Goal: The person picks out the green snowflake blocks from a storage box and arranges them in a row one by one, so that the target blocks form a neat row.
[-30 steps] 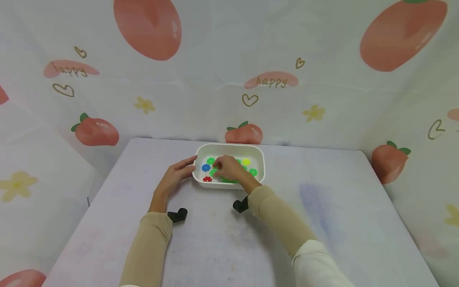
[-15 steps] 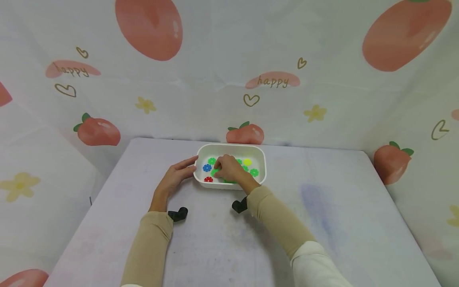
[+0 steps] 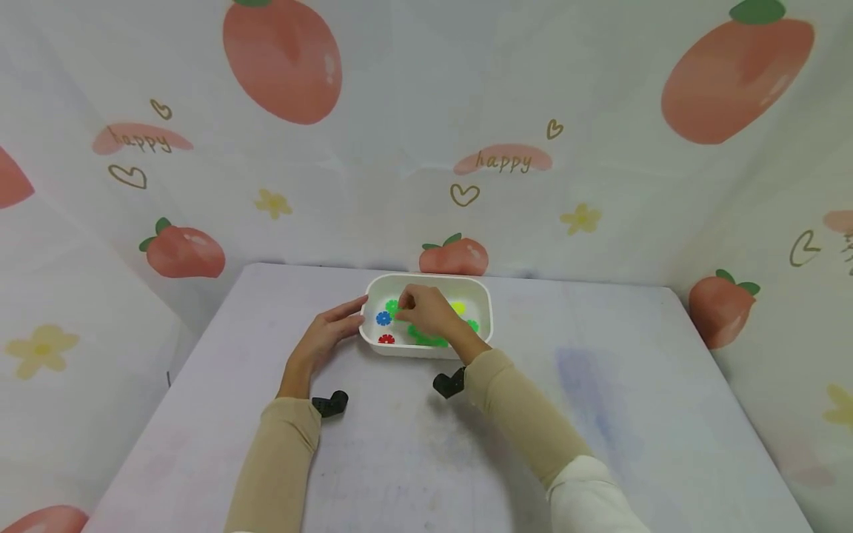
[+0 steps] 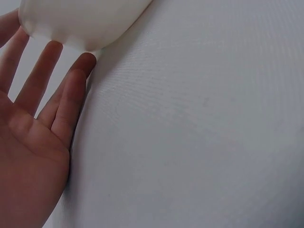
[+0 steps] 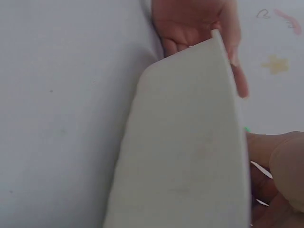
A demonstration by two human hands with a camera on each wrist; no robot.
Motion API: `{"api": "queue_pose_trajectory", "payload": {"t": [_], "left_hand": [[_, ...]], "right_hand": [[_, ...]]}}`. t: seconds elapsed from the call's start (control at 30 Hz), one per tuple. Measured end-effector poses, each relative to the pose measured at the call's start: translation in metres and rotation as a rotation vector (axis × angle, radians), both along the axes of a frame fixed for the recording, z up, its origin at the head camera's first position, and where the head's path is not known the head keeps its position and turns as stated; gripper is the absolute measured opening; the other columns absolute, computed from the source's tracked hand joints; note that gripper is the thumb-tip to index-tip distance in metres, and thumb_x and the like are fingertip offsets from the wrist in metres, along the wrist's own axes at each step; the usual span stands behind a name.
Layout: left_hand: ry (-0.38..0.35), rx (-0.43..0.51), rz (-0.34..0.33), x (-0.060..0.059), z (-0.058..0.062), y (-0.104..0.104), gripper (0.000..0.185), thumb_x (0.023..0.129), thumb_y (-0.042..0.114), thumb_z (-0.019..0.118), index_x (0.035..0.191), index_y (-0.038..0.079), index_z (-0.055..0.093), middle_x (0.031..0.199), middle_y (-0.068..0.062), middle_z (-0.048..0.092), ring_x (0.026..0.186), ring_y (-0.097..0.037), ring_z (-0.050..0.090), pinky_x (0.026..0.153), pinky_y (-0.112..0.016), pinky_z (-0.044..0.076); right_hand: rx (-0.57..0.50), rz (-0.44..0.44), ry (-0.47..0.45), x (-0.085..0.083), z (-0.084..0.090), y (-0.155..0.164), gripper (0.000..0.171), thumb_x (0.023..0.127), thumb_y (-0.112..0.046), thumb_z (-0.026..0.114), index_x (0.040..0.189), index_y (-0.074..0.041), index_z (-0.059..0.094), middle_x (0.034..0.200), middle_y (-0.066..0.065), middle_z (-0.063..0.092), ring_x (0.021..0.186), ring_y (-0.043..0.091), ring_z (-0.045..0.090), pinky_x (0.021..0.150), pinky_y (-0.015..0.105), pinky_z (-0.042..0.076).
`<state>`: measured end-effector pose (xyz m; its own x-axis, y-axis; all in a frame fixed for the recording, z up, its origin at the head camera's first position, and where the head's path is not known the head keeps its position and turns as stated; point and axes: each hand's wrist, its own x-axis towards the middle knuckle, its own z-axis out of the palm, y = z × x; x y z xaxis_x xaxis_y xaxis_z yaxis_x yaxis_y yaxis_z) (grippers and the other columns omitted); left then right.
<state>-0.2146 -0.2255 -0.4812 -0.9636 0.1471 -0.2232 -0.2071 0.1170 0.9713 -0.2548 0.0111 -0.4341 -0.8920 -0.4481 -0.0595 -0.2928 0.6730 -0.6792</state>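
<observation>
Centre frame: left hand (image 3: 323, 334) rests straight-fingered against white oblong tray (image 3: 413, 352); right hand (image 3: 433, 311), grip I cannot tell. Work unfinished, I judge: green flower-shaped discs (image 3: 392, 306) lie inside.

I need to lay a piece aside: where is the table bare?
Bare table: right of the white tub, apart from a blue stain; left of the left hand; and between the sleeves, nearer than the black mounts. Crowded: inside the tub, where the right hand is among coloured pieces.
</observation>
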Motion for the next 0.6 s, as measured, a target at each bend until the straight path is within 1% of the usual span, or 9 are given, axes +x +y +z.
{"api": "queue_pose_trajectory", "payload": {"t": [0.1, 0.2, 0.33, 0.43, 0.47, 0.6], "left_hand": [[0.005, 0.003, -0.008, 0.000, 0.001, 0.000, 0.052, 0.088, 0.033, 0.067, 0.138, 0.029, 0.052, 0.149, 0.004, 0.044, 0.126, -0.017, 0.053, 0.109, -0.032, 0.040], [-0.002, 0.005, -0.007, 0.001, 0.001, 0.000, 0.052, 0.088, 0.032, 0.068, 0.137, 0.029, 0.052, 0.149, 0.006, 0.044, 0.127, -0.016, 0.052, 0.108, -0.031, 0.041], [-0.016, 0.009, -0.005, 0.001, 0.001, 0.001, 0.050, 0.089, 0.030, 0.066, 0.137, 0.030, 0.053, 0.149, 0.007, 0.043, 0.128, -0.017, 0.051, 0.112, -0.035, 0.037], [-0.030, 0.017, 0.000, 0.001, 0.002, 0.002, 0.049, 0.090, 0.028, 0.066, 0.137, 0.030, 0.053, 0.150, 0.008, 0.043, 0.128, -0.017, 0.051, 0.114, -0.038, 0.035], [-0.038, 0.020, 0.007, 0.001, 0.002, 0.002, 0.048, 0.089, 0.028, 0.066, 0.136, 0.031, 0.054, 0.149, 0.009, 0.043, 0.128, -0.016, 0.051, 0.114, -0.038, 0.034], [-0.030, 0.026, 0.004, 0.001, 0.002, 0.001, 0.050, 0.090, 0.028, 0.065, 0.138, 0.030, 0.052, 0.151, 0.007, 0.041, 0.129, -0.015, 0.049, 0.114, -0.036, 0.036]], "right_hand": [[-0.043, -0.004, 0.012, 0.001, 0.007, 0.004, 0.016, 0.086, -0.025, 0.071, 0.094, -0.015, 0.062, 0.089, -0.002, 0.063, 0.083, 0.013, 0.055, 0.074, 0.022, 0.048], [-0.077, -0.012, 0.013, 0.001, 0.011, 0.010, 0.014, 0.087, -0.025, 0.070, 0.094, -0.015, 0.063, 0.088, -0.002, 0.064, 0.079, 0.012, 0.059, 0.070, 0.022, 0.049], [-0.133, -0.037, 0.010, 0.003, 0.015, 0.019, 0.012, 0.088, -0.023, 0.069, 0.095, -0.015, 0.064, 0.088, -0.001, 0.065, 0.078, 0.014, 0.061, 0.066, 0.022, 0.052], [-0.165, -0.070, 0.028, 0.003, 0.017, 0.027, 0.012, 0.089, -0.023, 0.068, 0.097, -0.015, 0.065, 0.090, -0.001, 0.066, 0.083, 0.015, 0.060, 0.069, 0.022, 0.053], [-0.174, -0.082, 0.035, 0.003, 0.018, 0.030, 0.012, 0.089, -0.024, 0.068, 0.097, -0.015, 0.065, 0.091, -0.001, 0.066, 0.085, 0.015, 0.061, 0.070, 0.023, 0.054], [-0.210, -0.129, 0.045, 0.002, 0.020, 0.043, 0.014, 0.089, -0.025, 0.068, 0.098, -0.015, 0.066, 0.092, 0.000, 0.067, 0.087, 0.016, 0.062, 0.073, 0.025, 0.056]]}}
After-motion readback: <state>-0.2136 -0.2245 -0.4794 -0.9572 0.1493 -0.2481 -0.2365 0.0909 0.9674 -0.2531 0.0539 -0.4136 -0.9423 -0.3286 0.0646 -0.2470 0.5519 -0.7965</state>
